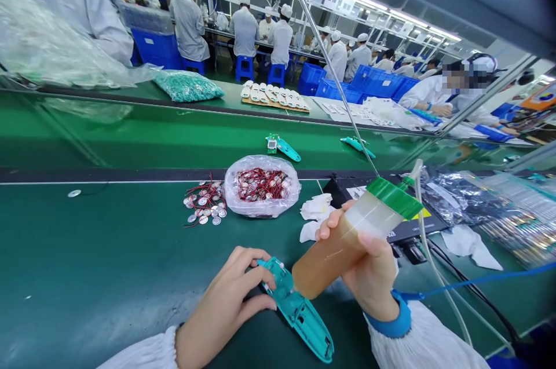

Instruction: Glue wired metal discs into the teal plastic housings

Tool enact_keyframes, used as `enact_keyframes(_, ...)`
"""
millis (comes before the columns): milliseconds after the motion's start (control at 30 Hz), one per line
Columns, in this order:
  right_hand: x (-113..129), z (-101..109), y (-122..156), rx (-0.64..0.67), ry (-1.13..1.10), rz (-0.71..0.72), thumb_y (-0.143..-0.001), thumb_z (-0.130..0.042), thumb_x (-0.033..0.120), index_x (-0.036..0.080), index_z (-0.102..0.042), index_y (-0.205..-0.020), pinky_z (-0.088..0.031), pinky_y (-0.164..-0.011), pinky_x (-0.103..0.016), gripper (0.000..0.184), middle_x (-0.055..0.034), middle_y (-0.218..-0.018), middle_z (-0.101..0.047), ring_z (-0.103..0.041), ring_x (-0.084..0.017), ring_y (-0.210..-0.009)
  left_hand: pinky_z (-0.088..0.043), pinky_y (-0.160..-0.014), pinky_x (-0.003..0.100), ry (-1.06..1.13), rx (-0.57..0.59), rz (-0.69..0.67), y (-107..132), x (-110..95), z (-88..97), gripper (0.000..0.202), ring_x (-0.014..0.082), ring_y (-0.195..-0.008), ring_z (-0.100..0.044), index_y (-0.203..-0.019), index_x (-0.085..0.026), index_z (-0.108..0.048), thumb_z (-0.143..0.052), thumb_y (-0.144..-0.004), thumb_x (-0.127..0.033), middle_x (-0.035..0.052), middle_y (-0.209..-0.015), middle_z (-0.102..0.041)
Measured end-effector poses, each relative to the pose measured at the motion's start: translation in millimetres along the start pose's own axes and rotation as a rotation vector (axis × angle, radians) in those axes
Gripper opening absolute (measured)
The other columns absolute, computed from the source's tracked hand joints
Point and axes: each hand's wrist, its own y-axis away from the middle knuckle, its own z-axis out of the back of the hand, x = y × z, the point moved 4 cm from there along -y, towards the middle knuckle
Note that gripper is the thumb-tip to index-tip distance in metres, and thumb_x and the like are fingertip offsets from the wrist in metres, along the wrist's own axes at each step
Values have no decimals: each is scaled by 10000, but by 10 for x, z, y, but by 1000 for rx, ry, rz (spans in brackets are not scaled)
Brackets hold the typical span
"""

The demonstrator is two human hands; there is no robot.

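Note:
My right hand (369, 265) is wrapped round a large dispensing syringe barrel (334, 250) filled with a brownish-amber substance, its green cap (395, 198) and hose at the upper end. The barrel is tilted, with its lower end over the teal plastic housing (304, 317); I cannot tell whether its tip touches. With fingers and thumb closed on the housing's upper end, my left hand (234, 288) holds it against the green table. Behind them, a plastic-lined bowl (232, 192) holds round metal discs with red wires, and a loose pile of discs (206, 204) lies beside it.
White tissues (315, 215) lie near a black box (347, 189). A clear hose (423, 241) and blue wrist cord (478, 282) run right. Teal housings (289, 150) lie on the green belt (174, 137). A bag of teal parts (189, 86) sits on the ledge; people work beyond.

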Motion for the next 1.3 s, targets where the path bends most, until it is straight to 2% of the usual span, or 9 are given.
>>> enact_keyframes(333,7,-21,-15,21,52,13,-682,-660,371,230,-573,-905,-506,-553,-297,278,8,-713,-629,-618,-176,-600,-481,-792,290,-53,-42,-48,-16,-30,23,37,196,-958,-513,-826,-253,-631,-626,-840,-287,21,-1082,-592)
enact_keyframes(633,152,-296,159,187,288,129,-747,-671,410,262,-571,-1001,-469,-541,-344,311,-18,-727,-619,-587,-205,-602,-459,-783,341,-94,-29,-37,-73,-99,2,85,216,-939,-492,-789,-262,-682,-654,-813,-339,24,-1044,-612)
enact_keyframes(767,139,-360,214,154,382,144,-699,-701,440,296,-597,-987,-475,-544,-388,339,-29,-720,-626,-574,-230,-585,-440,-784,346,-127,-33,-44,-91,-76,-29,100,215,-922,-491,-802,-266,-690,-677,-786,-364,22,-1034,-617)
enact_keyframes(900,118,-381,187,172,353,130,-700,-699,438,302,-607,-983,-481,-525,-380,327,-29,-717,-630,-577,-231,-583,-417,-799,345,-130,-55,-67,-85,-58,-62,106,210,-923,-474,-811,-255,-677,-671,-791,-358,18,-1043,-607)
enact_keyframes(1067,143,-371,151,166,276,173,-705,-686,354,274,-608,-912,-472,-507,-326,236,-8,-681,-629,-569,-196,-552,-389,-792,343,-126,-90,-73,-85,-62,-80,72,207,-922,-456,-781,-244,-675,-697,-778,-313,12,-1005,-593)
enact_keyframes(1300,109,-367,190,187,245,219,-693,-665,310,248,-601,-929,-475,-533,-323,252,1,-689,-641,-573,-186,-554,-380,-780,352,-127,-84,-74,-107,-33,-99,122,216,-921,-454,-784,-226,-668,-693,-772,-345,22,-989,-591)
